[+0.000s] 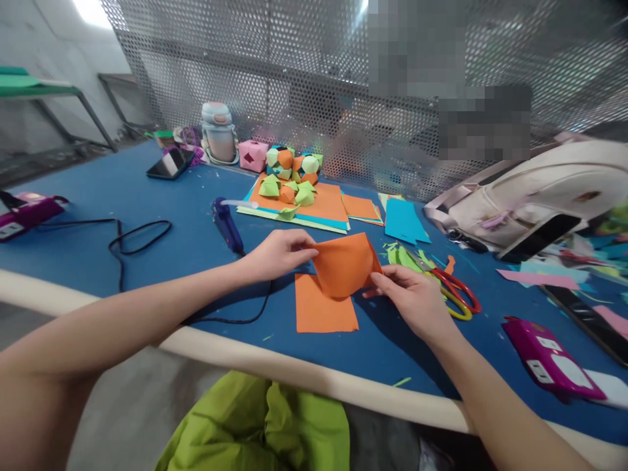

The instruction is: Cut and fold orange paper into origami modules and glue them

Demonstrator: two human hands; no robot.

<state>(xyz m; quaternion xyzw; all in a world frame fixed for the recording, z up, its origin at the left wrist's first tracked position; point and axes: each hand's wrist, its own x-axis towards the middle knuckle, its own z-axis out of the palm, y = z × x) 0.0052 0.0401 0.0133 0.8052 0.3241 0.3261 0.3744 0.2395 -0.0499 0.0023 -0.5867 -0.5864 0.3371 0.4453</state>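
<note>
An orange sheet [343, 265] is held bent above the blue surface [83, 255], near its front edge. The left hand [282, 255] pinches its left corner, the right hand [412, 294] its right side. Underneath lies an orange square [324, 317]. Toward the back edge is a paper stack [326, 199].

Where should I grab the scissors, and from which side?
Probably by the red and yellow handles, from the near right: the scissors seem to lie flat, handles toward that side, blades pointing far left by the green scraps.
</note>
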